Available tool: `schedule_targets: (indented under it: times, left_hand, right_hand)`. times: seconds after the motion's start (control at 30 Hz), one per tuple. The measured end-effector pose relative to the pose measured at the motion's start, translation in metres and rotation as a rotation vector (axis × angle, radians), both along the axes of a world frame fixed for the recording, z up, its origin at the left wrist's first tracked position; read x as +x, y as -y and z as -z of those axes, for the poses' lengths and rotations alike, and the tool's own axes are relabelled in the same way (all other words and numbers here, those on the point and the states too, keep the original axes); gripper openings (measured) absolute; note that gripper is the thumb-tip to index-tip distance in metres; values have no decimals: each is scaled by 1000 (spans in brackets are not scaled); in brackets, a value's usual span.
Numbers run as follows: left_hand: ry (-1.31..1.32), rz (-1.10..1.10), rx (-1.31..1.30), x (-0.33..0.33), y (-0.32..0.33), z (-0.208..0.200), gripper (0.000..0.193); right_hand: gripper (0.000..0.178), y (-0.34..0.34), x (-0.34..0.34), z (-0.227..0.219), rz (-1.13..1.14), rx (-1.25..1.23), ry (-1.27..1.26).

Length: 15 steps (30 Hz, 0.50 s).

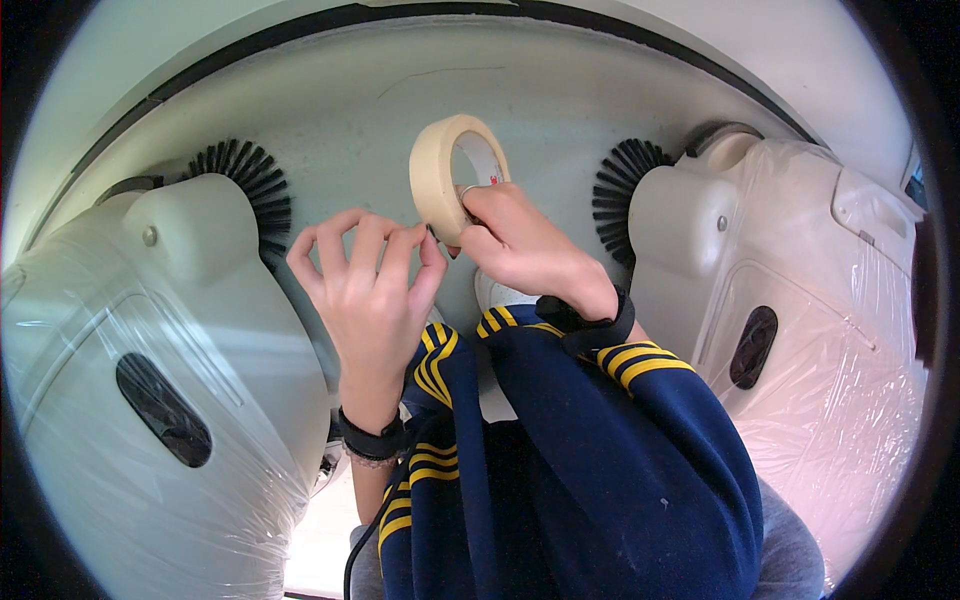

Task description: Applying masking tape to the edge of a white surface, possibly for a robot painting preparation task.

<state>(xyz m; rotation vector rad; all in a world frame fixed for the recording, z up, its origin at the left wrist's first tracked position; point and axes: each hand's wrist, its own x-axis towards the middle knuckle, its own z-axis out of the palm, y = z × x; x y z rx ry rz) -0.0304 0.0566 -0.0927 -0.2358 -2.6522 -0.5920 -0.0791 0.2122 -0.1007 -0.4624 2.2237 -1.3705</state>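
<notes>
A roll of cream masking tape (430, 172) is held upright on its edge, its round opening turned to the right. My right hand (525, 240) grips the lower right of the roll, with fingers inside the ring and a ring on one finger. Beside the roll's lower left edge, my left hand (368, 285) pinches thumb and forefinger together while its other fingers curl loosely. Whether a tape end lies in that pinch is too small to tell. Black bands circle both wrists.
Plastic-wrapped pale machines stand at the left (240, 370) and right (690, 260), with black bristle brushes (265, 205) (622, 190) facing inward. Between them is a grey-green floor (350, 120), bounded by a curved pale wall (300, 30) at the far side. Navy clothing with yellow stripes (600, 450) covers my lap.
</notes>
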Motion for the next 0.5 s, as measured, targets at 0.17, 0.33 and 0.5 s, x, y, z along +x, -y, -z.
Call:
schedule_targets:
  times: [0.17, 0.33, 0.5]
  left_hand:
    - [12, 5, -77, -1, -1, 0, 14]
    - [4, -31, -88, 0, 2, 1, 15]
    - [29, -76, -114, 1, 7, 2, 15]
  right_hand:
    - [23, 2, 0, -4, 8, 10, 54]
    - [24, 4, 2, 8, -3, -75, 134]
    - [25, 5, 3, 11, -13, -65, 127]
